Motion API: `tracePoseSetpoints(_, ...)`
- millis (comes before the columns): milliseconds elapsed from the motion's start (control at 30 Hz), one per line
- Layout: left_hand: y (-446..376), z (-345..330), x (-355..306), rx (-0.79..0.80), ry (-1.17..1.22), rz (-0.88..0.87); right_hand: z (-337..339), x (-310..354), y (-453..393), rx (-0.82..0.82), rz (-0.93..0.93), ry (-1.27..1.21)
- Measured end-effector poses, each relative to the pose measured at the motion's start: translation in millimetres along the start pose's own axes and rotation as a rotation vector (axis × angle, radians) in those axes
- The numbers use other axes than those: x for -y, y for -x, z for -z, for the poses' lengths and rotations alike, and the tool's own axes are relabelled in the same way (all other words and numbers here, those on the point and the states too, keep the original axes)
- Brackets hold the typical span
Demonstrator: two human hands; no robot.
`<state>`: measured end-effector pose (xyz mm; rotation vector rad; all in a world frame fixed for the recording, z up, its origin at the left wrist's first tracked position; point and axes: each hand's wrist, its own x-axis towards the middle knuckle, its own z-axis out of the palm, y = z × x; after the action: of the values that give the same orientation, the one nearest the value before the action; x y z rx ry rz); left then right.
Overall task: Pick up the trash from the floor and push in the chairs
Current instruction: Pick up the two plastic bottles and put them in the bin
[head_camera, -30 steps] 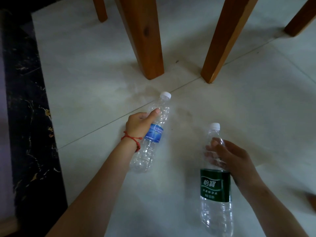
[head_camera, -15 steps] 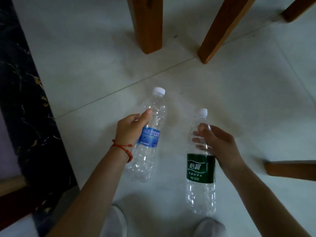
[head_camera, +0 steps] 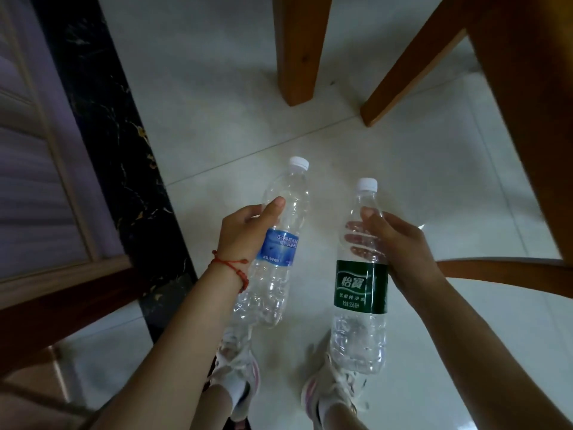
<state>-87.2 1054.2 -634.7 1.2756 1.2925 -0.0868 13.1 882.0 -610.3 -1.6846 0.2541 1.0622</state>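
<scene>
My left hand (head_camera: 245, 232), with a red string at its wrist, grips a clear empty bottle with a blue label (head_camera: 280, 246) around its upper body. My right hand (head_camera: 393, 243) holds a second clear bottle with a green label (head_camera: 361, 288) just above the label. Both bottles have white caps and hang lifted above the pale tiled floor (head_camera: 418, 169), caps pointing away from me. A wooden chair (head_camera: 524, 88) stands at the right, one leg (head_camera: 400, 72) slanting down to the floor ahead of the bottles.
A thick wooden table leg (head_camera: 299, 51) stands ahead at top centre. A black marble strip (head_camera: 105, 125) and a wood-framed door (head_camera: 40, 150) run along the left. A curved wooden rail (head_camera: 508, 274) crosses at right behind my forearm. My two white shoes (head_camera: 238, 380) are below.
Both bottles have come up off the floor in my hands and drawn closer to me. The view has risen and tipped down, so my shoes and the chair at right now show.
</scene>
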Motion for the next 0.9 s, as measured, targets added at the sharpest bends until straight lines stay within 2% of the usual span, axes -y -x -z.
tracePoseSetpoints(667, 206, 137, -206, -0.058, 0.127, -0.101, -56, 235, 218, -0.022, 0.144, 0.046)
tracePoseSetpoints(900, 284, 168, -268, -0.059, 0.15, -0.18, -58, 293, 292, -0.038, 0.199, 0.06)
